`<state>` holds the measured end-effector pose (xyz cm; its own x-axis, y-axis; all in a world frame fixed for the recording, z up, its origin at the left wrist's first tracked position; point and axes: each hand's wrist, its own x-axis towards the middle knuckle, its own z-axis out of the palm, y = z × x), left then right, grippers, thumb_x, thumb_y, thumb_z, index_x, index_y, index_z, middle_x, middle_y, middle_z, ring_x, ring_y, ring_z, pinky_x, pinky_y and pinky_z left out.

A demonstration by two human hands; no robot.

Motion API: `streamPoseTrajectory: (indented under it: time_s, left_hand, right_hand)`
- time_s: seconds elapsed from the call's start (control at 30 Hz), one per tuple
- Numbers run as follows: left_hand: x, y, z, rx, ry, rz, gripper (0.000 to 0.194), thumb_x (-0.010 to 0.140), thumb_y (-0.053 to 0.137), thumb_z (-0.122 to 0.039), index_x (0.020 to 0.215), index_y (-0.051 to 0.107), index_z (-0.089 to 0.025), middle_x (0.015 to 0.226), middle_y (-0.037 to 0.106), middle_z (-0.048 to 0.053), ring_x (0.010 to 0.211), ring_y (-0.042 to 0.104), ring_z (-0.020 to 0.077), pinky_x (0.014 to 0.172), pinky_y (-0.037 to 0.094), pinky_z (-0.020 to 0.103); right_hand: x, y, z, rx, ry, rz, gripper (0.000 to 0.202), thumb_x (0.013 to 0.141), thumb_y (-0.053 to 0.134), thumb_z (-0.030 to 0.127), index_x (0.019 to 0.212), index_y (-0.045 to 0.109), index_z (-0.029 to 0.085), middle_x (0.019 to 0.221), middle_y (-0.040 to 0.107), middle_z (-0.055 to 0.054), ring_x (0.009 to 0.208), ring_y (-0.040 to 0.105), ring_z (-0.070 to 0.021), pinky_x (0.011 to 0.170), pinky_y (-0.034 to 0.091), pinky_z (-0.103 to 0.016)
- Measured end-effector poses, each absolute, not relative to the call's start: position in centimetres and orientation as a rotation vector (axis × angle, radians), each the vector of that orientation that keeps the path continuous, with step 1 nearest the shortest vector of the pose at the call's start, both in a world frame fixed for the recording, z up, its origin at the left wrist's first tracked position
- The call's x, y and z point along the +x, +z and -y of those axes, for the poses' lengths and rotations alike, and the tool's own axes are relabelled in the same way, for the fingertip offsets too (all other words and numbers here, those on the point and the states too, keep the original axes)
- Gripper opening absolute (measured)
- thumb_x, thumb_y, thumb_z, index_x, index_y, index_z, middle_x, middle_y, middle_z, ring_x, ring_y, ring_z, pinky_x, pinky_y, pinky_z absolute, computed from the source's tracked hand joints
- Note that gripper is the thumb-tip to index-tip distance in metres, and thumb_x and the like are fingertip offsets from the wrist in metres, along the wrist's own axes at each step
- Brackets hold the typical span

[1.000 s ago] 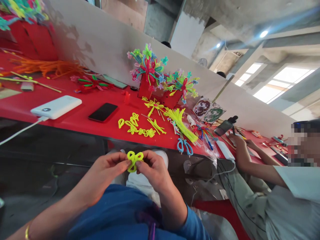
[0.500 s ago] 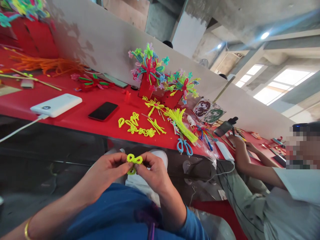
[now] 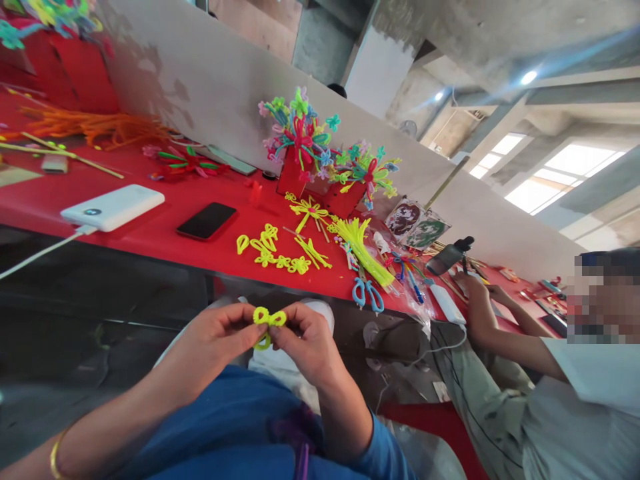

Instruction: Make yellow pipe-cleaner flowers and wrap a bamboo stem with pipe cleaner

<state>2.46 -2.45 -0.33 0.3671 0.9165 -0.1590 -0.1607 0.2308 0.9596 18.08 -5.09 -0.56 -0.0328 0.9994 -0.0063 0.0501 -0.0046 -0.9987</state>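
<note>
Between both hands, above my lap, is a looped piece of fuzzy yellow-green stem (image 3: 269, 319), with two loops on top and one below. My left hand (image 3: 223, 340) pinches its left side, and my right hand (image 3: 306, 339) pinches its right side; the fingertips nearly meet at its middle. On the red table (image 3: 220, 257) beyond lie several yellow loops and small flowers (image 3: 283, 261), a larger yellow flower (image 3: 310, 211), short cut stems (image 3: 313, 252) and a bundle of yellow stems (image 3: 365, 252).
Blue-handled scissors (image 3: 368, 293) lie at the table edge. A black phone (image 3: 207, 221) and a white power bank (image 3: 114, 207) are on the left. Red boxes hold colourful stem flowers (image 3: 300, 137). At the right sits a person (image 3: 575, 393) with arms over the table.
Both hands keep nearly the same pinch on the yellow piece. The view has shifted very slightly, and the person at the right appears a little further left.
</note>
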Motion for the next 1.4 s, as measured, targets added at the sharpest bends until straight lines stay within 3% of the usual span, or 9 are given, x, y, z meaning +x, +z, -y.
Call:
streamPoseTrajectory:
  time_s: [0.13,0.33,0.57,0.97,1.13,1.4]
  left_hand:
    - [2.44,-0.75,2.26,1.147,0.871,-0.926,0.011,0.059,0.081,-0.027,0.069,0.076,-0.024,0.06,0.069,0.002,0.054,0.055,0.0171,0.045,0.043,0.021]
    - [2.85,-0.94,2.2,1.055,0.942,-0.943,0.016,0.059,0.082,-0.031,0.072,0.075,-0.024,0.064,0.071,0.001,0.061,0.062,0.0182,0.055,0.049,0.024]
    - [2.85,-0.75,2.36,1.025,0.972,-0.945,0.017,0.056,0.085,-0.03,0.065,0.073,-0.023,0.057,0.068,0.0,0.05,0.057,0.0158,0.045,0.046,0.023]
    - [2.71,-0.85,2.37,1.11,0.936,-0.921,0.011,0.061,0.081,-0.029,0.066,0.073,-0.023,0.059,0.068,0.0,0.051,0.054,0.0146,0.045,0.043,0.021]
    - [2.81,-0.82,2.27,1.017,0.896,-0.9,0.011,0.065,0.077,-0.032,0.064,0.072,-0.023,0.059,0.067,-0.002,0.057,0.055,0.0137,0.052,0.044,0.022]
    - [2.95,-0.39,2.16,0.901,0.857,-0.935,0.015,0.056,0.081,-0.031,0.061,0.071,-0.021,0.062,0.068,-0.001,0.067,0.055,0.0155,0.063,0.043,0.025]
  right_hand:
    - [18.18,-0.64,5.09,-1.26,1.208,1.268,0.013,0.07,0.067,0.03,0.069,0.059,0.02,0.056,0.056,0.005,0.052,0.051,-0.0105,0.051,0.04,-0.022]
    - [18.33,-0.88,4.88,-1.266,1.146,1.249,0.013,0.071,0.068,0.03,0.07,0.06,0.02,0.058,0.058,0.004,0.054,0.051,-0.0105,0.052,0.041,-0.022]
    - [18.14,-0.58,4.92,-1.203,1.167,1.223,0.011,0.069,0.065,0.028,0.073,0.059,0.02,0.06,0.058,0.004,0.053,0.051,-0.0103,0.052,0.041,-0.022]
    - [18.08,-0.8,5.1,-1.274,1.19,1.252,0.01,0.069,0.062,0.029,0.069,0.059,0.02,0.057,0.056,0.004,0.051,0.05,-0.0099,0.049,0.037,-0.022]
    - [18.16,-0.76,4.93,-1.212,1.231,1.215,0.016,0.068,0.064,0.034,0.071,0.061,0.019,0.06,0.059,0.003,0.053,0.052,-0.0104,0.052,0.042,-0.023]
    - [18.09,-0.9,5.02,-1.258,1.158,1.261,0.014,0.07,0.061,0.033,0.073,0.061,0.019,0.061,0.059,0.002,0.053,0.052,-0.0108,0.052,0.041,-0.023]
